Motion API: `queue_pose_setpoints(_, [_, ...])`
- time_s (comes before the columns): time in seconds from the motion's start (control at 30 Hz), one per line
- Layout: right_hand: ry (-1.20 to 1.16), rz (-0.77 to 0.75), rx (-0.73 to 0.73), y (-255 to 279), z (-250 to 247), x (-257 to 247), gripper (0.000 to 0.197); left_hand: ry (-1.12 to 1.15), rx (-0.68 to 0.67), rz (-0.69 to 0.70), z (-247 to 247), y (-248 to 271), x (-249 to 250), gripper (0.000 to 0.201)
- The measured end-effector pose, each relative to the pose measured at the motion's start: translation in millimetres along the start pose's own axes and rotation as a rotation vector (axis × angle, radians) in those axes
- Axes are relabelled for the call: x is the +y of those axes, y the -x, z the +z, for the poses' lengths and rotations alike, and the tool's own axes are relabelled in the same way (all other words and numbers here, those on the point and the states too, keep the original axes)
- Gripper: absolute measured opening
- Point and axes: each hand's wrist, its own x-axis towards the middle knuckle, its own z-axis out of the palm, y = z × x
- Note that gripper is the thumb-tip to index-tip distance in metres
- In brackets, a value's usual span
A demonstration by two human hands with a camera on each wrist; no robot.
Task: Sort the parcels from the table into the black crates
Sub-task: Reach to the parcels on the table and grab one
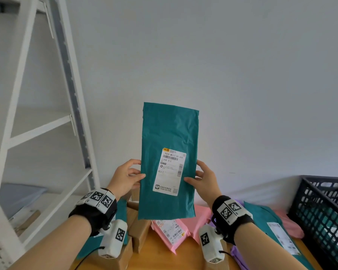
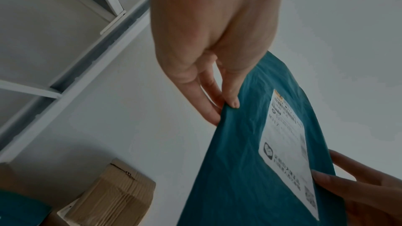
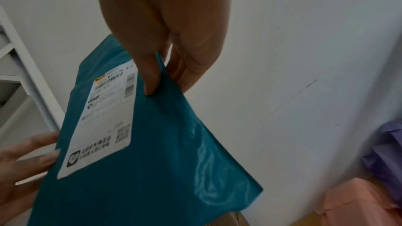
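A teal mailer parcel with a white shipping label is held upright in front of the wall, above the table. My left hand pinches its left edge, thumb on the front and fingers behind. My right hand pinches the right edge the same way. The left wrist view shows the teal parcel with my left hand pinching its edge. In the right wrist view my right hand pinches the parcel. A black crate stands at the right.
Pink mailers, another teal mailer, purple mailers and cardboard boxes lie on the wooden table. A white shelving rack stands at the left against the wall.
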Motion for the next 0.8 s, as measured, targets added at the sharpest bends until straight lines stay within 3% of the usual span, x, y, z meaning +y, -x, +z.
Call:
queue_pose_setpoints(0.47, [0.056, 0.004, 0.064, 9, 0, -2, 0.052, 0.008, -0.033, 0.004, 4, -2, -7, 0.032])
queue_pose_setpoints(0.8, [0.129, 0.179, 0.284, 60, -49, 38, 0.052, -0.090, -0.227, -0.033, 82, -10, -43, 0.031])
